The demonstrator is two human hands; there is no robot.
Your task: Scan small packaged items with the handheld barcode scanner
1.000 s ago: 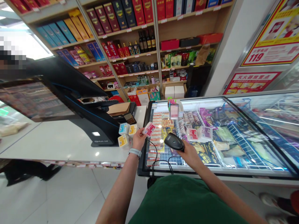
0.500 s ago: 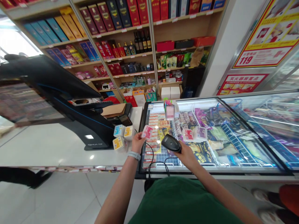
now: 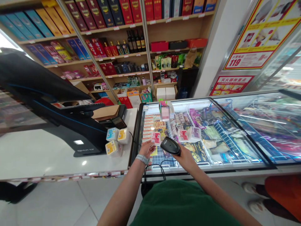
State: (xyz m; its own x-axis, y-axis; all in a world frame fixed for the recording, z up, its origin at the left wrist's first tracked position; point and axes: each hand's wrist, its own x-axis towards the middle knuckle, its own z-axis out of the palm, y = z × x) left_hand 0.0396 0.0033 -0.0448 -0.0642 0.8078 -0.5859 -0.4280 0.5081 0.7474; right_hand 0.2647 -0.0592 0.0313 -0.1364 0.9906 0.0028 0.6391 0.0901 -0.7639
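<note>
My right hand (image 3: pixel 185 157) is wrapped round a black handheld scanner (image 3: pixel 170 146), its head pointing left over the glass freezer top. Just left of the scanner, my left hand (image 3: pixel 148 148) has its fingers at the near edge of a small clear box with a pink-red label (image 3: pixel 156 138); whether they grip it is too small to tell. Right of the scanner, another red-labelled box (image 3: pixel 183 135) and a purple-labelled box (image 3: pixel 195 133) sit on the glass. Several boxes with yellow (image 3: pixel 123 135) and blue (image 3: pixel 112 134) labels stand together on the white counter at left.
A black monitor stand (image 3: pixel 89 138) rises at the left, beside an open carton (image 3: pixel 110 113). The scanner's cable (image 3: pixel 162 169) loops over the freezer's near edge. Stocked shelves (image 3: pixel 113 29) stand behind. A person's shoes (image 3: pixel 256 205) show at lower right.
My left hand has moved right with the red-labelled box, closer to the scanner. The scanner stays in my right hand. The whole view has shifted a little, with the counter lying farther left.
</note>
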